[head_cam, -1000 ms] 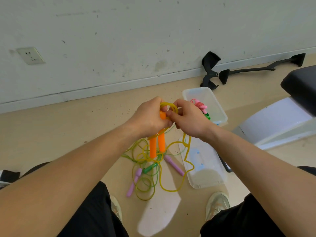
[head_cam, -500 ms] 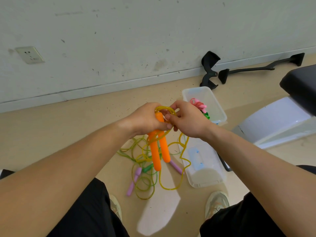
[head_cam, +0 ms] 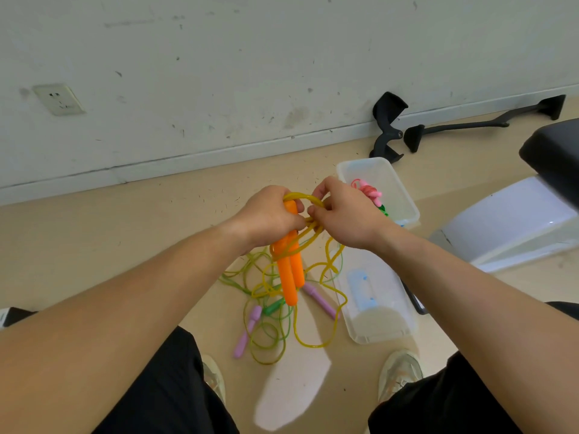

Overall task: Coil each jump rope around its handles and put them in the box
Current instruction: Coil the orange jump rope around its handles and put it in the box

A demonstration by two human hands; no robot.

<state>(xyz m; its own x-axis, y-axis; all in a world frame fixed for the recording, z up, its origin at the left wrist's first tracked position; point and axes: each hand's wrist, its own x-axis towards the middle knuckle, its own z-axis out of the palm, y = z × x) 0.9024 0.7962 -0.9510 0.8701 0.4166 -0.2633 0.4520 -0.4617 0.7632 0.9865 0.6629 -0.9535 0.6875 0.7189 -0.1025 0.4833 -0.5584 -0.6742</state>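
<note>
Hanging from the left hand [head_cam: 268, 215], orange handles [head_cam: 290, 274]; yellow rope [head_cam: 308, 199] in right hand [head_cam: 348, 218].

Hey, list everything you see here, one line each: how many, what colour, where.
orange handles: two, orange, held side by side above the floor
yellow rope: one, yellow, looped over the handles, trailing to the floor
purple handles: two, purple, on the floor
green handle: one, green, in the floor tangle
box: one, clear, on the floor, holding a pink coil
lid: one, clear, on the floor
wall socket: one, white, left wall
black frame parts: two, black, against the wall
shoes: two, pale, bottom
left hand: one, gripping the handles
right hand: one, pinching the rope
</note>
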